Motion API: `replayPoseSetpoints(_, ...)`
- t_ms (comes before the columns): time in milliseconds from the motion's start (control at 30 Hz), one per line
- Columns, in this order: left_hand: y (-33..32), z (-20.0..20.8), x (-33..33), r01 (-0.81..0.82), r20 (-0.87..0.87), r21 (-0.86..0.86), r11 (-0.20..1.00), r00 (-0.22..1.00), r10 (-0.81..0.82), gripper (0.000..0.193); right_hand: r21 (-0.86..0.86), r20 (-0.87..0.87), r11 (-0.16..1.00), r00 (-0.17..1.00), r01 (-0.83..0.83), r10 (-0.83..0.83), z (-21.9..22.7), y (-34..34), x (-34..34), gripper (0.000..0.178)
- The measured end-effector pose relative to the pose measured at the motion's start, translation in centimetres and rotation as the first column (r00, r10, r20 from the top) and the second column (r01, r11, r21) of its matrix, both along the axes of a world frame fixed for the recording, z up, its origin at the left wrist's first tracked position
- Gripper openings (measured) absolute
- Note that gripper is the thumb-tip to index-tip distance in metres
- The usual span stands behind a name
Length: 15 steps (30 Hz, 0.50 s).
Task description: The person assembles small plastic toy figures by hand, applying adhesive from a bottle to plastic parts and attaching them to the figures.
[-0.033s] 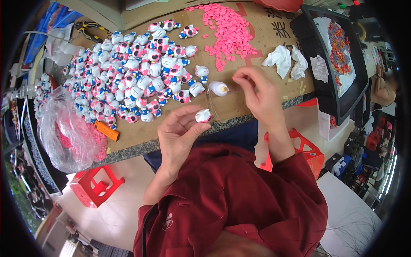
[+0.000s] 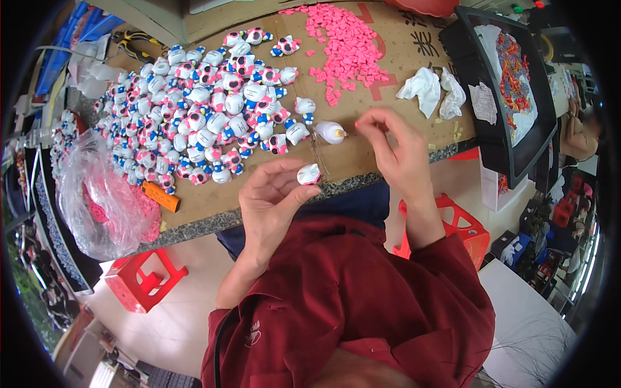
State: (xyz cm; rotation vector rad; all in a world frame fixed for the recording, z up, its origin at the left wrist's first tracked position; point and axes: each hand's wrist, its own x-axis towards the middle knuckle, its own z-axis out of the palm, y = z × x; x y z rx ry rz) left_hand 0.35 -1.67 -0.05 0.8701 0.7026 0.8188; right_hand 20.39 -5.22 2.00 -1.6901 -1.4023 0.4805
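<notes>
"So, what do we have in our left hand (image 2: 264,197)?"

"We have a small toy (image 2: 309,173) there, mostly white with some pink along its lower side. Our thumb and fingers are closed on it, and we hold it up near the front edge of the table (image 2: 414,55)."

"And our right hand (image 2: 392,139)?"

"We have it raised to the right of the toy, well apart from it, with the thumb and forefinger bent toward each other. We see a pink speck (image 2: 357,123) at the fingertips, but it is too small for us to tell whether we are pinching anything."

"What do we see between our hands?"

"We see a white bottle (image 2: 330,133) lying just beyond them, its narrow tip turned toward our right hand."

"Where do we find the other toys (image 2: 200,116)?"

"We see them in a big heap on the left, white, pink and blue, with a few loose ones near the bottle. Farther back we have a spread of little pink pieces (image 2: 343,48)."

"And around those?"

"To our right we see two crumpled white cloths (image 2: 420,90) beside a black tray (image 2: 462,61). To our left we have a clear plastic bag (image 2: 97,200) with pink inside, just beside an orange thing (image 2: 160,196)."
</notes>
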Motion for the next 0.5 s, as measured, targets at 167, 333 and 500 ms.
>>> replayPoseSetpoints(167,-0.7,0.0,0.9,0.033,-0.082,0.089,0.996,0.996,-0.025,0.030,0.105,-0.068,0.988,0.990,-0.114,0.122,0.6,-2.6,-2.4,0.014)
replayPoseSetpoints(333,-1.3,-0.3,1.3,0.015,-0.221,0.206,0.978,0.975,0.032,0.027,0.135,0.058,0.983,0.991,-0.128,0.121,0.1,-2.9,-3.3,0.017)
replayPoseSetpoints(500,-1.3,-0.9,0.9,0.131,-0.374,0.505,0.853,0.924,0.079,0.024,0.044,-0.021,0.993,0.993,-0.113,0.114,0.6,-3.1,-3.5,0.019)
